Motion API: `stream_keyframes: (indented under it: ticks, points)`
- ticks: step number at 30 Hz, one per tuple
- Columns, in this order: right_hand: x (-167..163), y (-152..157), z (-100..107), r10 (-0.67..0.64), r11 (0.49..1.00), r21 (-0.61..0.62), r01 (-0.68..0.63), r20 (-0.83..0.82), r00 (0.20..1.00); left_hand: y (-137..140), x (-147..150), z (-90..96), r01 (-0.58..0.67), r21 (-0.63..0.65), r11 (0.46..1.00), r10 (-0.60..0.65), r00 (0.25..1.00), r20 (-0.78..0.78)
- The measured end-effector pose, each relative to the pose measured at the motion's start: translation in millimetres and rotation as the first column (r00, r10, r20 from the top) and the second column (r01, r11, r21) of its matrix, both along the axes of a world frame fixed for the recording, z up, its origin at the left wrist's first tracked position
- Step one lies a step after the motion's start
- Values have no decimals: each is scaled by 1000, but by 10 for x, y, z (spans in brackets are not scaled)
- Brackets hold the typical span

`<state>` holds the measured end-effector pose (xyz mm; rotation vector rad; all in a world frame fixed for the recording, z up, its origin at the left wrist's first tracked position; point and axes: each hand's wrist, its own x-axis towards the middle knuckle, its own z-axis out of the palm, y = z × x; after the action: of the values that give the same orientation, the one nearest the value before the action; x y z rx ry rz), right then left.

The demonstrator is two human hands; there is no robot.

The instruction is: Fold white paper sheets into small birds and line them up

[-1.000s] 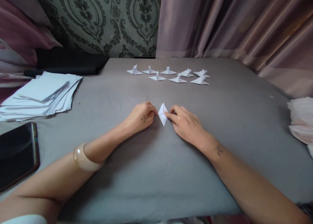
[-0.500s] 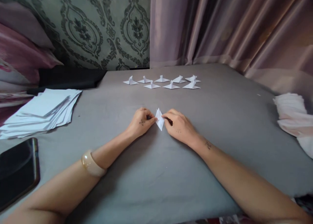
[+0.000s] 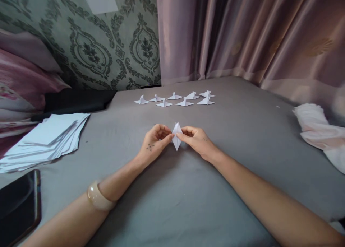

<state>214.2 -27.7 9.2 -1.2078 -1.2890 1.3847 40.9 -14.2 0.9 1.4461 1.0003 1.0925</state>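
Observation:
A small white folded paper piece [image 3: 177, 141], diamond-shaped with a split point at its top, is held between both hands above the grey cloth. My left hand [image 3: 156, 141] pinches its left edge between thumb and fingers. On the right side, my right hand [image 3: 197, 140] grips it, the thumb lying across its front and the fingers behind. Beyond the hands, several white folded paper figures [image 3: 184, 102] with spread wings stand in two rows.
At the left lies a stack of white paper sheets [image 3: 51, 135], with a dark phone [image 3: 20, 200] nearer me. A black folded item [image 3: 81, 102] sits behind the stack. Crumpled white-pink fabric [image 3: 315, 128] rests at the right. Curtains [image 3: 229, 31] and a patterned wall bound the far side.
The folded paper has been turned more upright and faces me. My right thumb has moved onto its front. The camera view has tilted up slightly.

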Motion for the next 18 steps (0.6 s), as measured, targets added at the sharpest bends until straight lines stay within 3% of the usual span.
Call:
stream_keyframes:
  ticks: [9, 13, 18]
  points:
    - [-16, -5, 3, 47, 998, -40, -52, -103, 994, -67, 25, 120, -19, -112, 994, 32, 992, 118]
    - [-26, 9, 5, -16, 997, -73, -1, -234, 972, -51, 26, 95, 16, -122, 992, 1, 991, 134]
    - [-65, -7, 23, 2, 979, -185, -84, -403, 915, -50, 35, 81, 83, -157, 984, -50, 978, 202]
